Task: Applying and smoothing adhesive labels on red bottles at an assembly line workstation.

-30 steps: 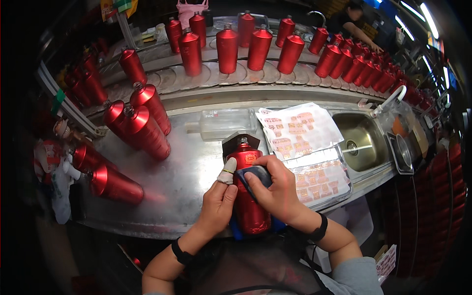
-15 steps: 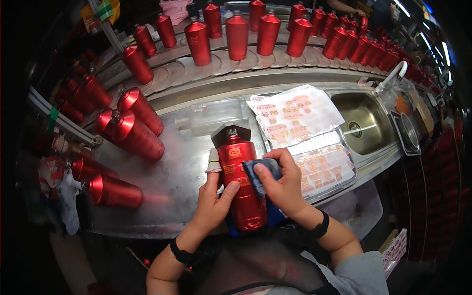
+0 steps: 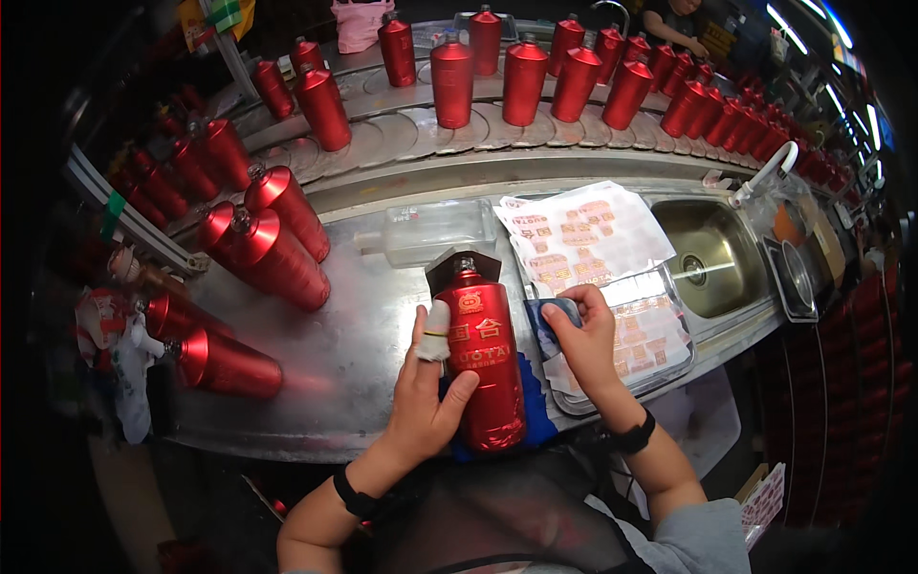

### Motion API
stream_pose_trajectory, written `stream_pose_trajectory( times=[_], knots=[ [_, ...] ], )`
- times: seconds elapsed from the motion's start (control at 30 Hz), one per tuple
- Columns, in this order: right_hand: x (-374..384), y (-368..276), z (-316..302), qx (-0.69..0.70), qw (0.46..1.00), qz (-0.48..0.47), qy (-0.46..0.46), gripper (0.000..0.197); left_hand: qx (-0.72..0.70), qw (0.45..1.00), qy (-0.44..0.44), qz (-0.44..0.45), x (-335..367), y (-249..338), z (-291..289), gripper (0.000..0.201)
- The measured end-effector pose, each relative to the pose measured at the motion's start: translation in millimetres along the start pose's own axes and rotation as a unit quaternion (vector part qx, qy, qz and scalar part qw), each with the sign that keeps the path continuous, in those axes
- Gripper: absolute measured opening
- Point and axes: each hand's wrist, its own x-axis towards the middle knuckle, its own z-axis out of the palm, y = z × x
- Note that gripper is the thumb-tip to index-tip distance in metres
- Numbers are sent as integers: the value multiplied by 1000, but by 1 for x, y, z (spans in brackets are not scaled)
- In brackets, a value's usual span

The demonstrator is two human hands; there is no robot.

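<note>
A glossy red bottle with gold lettering lies before me on a blue cloth, its neck against a dark angular rest. My left hand grips its left side, thumb on the front; a white wrap with a thin band covers one finger. Just right of the bottle, my right hand pinches a flat dark blue pad, apart from the bottle and over the edge of a clear tray. Printed decal sheets lie in and across that tray.
Beyond the steel counter, a conveyor bears several red bottles. More red bottles stand or lie at the left. A clear glass bottle lies behind the work. At right are a sink and white faucet. Another person is far off.
My right hand has lifted the pad off the red bottle and moved it right, uncovering the gold lettering. My left hand keeps its hold. The conveyor bottles stand in different places.
</note>
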Motion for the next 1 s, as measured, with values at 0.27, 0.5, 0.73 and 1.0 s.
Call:
stream_pose_trajectory(
  times=[0.27, 0.5, 0.73, 1.0],
  knots=[
    [-14, 29, -11, 31, 995, -61, -75, 22, 289, 943, -34, 159, 36, 13, -6, 34],
    [-15, 16, -22, 103, 991, -40, -77, 25, 288, 937, -87, 179, 17, 12, -15, 39],
    [-21, 3, -4, 119, 984, -89, -103, 30, 275, 955, -24, 103, 11, -8, -15, 47],
    [-25, -4, 6, -118, 943, -290, -109, 25, 129, 990, 28, 46, -13, -28, -11, 45]
  ],
)
